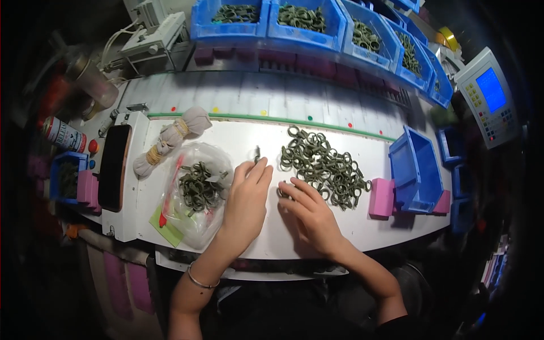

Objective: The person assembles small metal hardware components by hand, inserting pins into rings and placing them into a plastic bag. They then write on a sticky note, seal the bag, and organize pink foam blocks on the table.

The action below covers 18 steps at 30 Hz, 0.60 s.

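My left hand (247, 198) pinches a small dark green ring (257, 154) between thumb and fingertips, lifted over the white table (266, 243). The ring is seen nearly edge-on. My right hand (311, 214) curls at the near left side of a loose pile of dark green rings (326, 164). At its fingertips part of another dark green ring (283, 193) shows; the fingers cover the remainder. Left of my left hand lies an open clear plastic bag (215, 224) with more dark green rings (199, 187) in it.
Blue bins (309, 35) of similar parts line the back. A blue bin (416, 170) stands at the right beside a pink block (382, 198). Bundled grey gloves (173, 139) and a phone (115, 168) lie left. A control panel (488, 96) stands far right.
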{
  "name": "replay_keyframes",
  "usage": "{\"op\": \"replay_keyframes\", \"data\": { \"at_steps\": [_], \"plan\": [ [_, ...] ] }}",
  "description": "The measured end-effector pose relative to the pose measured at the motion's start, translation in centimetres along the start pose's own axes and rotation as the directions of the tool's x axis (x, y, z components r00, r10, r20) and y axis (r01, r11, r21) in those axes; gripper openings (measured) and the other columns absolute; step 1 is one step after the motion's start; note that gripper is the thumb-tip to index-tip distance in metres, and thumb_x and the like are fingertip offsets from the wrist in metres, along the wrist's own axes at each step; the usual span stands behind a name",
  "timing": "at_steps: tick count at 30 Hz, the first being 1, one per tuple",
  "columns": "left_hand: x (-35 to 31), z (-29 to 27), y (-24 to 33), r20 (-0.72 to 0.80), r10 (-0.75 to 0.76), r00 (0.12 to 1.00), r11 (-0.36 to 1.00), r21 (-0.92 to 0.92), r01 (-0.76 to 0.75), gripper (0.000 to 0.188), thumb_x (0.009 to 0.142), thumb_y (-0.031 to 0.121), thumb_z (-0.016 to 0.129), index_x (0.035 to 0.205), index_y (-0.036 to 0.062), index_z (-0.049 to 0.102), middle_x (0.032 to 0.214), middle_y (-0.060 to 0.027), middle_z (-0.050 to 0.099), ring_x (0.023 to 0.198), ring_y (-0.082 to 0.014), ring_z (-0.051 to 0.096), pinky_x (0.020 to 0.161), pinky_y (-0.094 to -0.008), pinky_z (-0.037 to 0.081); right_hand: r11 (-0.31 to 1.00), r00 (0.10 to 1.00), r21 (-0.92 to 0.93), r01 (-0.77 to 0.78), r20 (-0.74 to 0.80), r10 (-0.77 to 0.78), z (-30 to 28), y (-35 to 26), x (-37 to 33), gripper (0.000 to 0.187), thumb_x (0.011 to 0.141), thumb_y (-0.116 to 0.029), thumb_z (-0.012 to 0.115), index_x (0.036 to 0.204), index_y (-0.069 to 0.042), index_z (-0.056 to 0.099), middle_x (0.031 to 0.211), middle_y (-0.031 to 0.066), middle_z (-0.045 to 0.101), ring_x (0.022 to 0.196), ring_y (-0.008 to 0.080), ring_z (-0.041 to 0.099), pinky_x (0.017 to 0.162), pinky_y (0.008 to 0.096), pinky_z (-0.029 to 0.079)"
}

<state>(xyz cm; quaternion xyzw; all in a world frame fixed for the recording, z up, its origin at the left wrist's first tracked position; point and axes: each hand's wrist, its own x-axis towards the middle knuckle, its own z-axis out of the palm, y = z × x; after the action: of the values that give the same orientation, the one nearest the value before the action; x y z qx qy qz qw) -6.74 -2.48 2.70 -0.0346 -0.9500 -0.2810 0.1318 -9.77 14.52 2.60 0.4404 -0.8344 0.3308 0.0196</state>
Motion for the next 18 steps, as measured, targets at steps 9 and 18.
{"op": "replay_keyframes", "data": {
  "at_steps": [9, 18],
  "plan": [
    [-5.1, 0.2, 2.2, -0.124, -0.097, 0.988, 0.986, -0.144, 0.078, 0.032, 0.078, -0.008, 0.054, 0.109, -0.0033, 0.060, 0.108, -0.0148, 0.058, 0.093, -0.0293, 0.052, 0.080, -0.0369, 0.046, 0.993, 0.946, 0.007, -0.118, -0.304, 0.115, -1.8, -0.6, -4.8, 0.025, 0.071, 0.007, 0.064, 0.095, 0.003, 0.064, 0.098, 0.0134, 0.064, 0.087, 0.0307, 0.060, 0.075, 0.0357, 0.049],
    [-2.9, 0.6, 1.5, -0.076, -0.062, 0.995, 0.995, 0.068, 0.067, 0.034, 0.073, -0.009, 0.056, 0.107, -0.0051, 0.060, 0.111, -0.0152, 0.056, 0.099, -0.0322, 0.050, 0.085, -0.0393, 0.044, 0.993, 0.983, 0.113, -0.017, -0.180, 0.037, -0.4, -1.5, -6.0, 0.030, 0.068, 0.009, 0.062, 0.097, 0.003, 0.064, 0.095, 0.0146, 0.064, 0.076, 0.0286, 0.059, 0.067, 0.0333, 0.049]
  ]
}}
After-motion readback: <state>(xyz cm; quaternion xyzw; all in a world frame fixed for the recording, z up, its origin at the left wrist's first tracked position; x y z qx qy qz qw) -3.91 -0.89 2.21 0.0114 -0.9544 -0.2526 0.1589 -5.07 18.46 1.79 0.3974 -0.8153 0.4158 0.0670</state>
